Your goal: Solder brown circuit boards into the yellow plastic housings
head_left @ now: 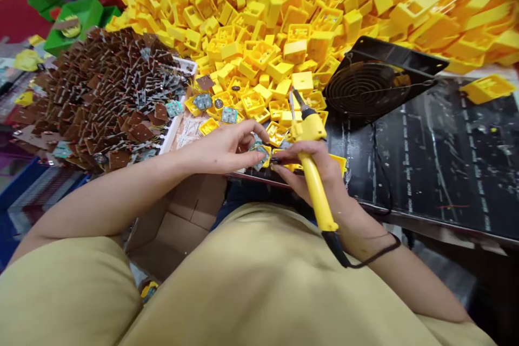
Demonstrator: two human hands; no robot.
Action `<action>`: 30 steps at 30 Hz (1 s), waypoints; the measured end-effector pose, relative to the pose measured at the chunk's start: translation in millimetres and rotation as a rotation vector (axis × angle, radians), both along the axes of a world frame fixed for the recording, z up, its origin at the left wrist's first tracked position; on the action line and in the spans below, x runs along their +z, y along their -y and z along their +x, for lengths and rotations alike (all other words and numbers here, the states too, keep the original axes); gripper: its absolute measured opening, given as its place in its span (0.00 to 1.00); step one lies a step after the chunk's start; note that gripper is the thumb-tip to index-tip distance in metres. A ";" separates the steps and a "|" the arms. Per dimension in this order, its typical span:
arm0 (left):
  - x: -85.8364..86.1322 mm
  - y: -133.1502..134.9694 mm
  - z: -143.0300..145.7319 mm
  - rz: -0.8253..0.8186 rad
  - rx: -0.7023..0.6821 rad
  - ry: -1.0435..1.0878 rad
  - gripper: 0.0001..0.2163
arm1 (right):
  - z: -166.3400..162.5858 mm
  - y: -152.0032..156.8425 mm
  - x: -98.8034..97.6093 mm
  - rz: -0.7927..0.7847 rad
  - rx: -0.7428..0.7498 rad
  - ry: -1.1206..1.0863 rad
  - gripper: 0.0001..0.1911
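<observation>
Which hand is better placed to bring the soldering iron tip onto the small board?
Right. The right hand already grips the yellow soldering iron, its tip pointing away just above the work. The left hand is busy: its fingers pinch the small circuit board, probably to steady it.

Left hand (227, 147): palm down, fingers curled, fingertips pinching.
Right hand (314, 170): closed in a grip, fingertips meeting the left's.
Forearms: bare, converging at centre.
</observation>
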State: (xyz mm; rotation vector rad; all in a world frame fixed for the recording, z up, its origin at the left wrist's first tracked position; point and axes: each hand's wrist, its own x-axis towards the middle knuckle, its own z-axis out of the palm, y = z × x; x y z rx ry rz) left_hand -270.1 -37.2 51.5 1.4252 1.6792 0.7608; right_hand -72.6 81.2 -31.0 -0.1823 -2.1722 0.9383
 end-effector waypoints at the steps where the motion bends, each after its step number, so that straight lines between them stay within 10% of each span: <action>1: 2.3 2.1 1.0 -0.006 -0.013 -0.053 0.14 | 3.2 -0.3 2.9 0.010 -0.010 -0.005 0.17; 8: -16.2 12.4 2.7 -0.099 -0.204 0.154 0.20 | 18.2 -11.3 19.4 0.185 -0.037 -0.053 0.18; 15: -35.7 19.1 14.5 -0.038 -0.078 0.610 0.23 | 20.9 -10.5 5.8 -0.197 0.025 0.070 0.16; 30: -54.9 22.0 28.9 0.215 0.058 0.359 0.20 | 19.2 7.3 27.1 -0.555 0.088 0.078 0.16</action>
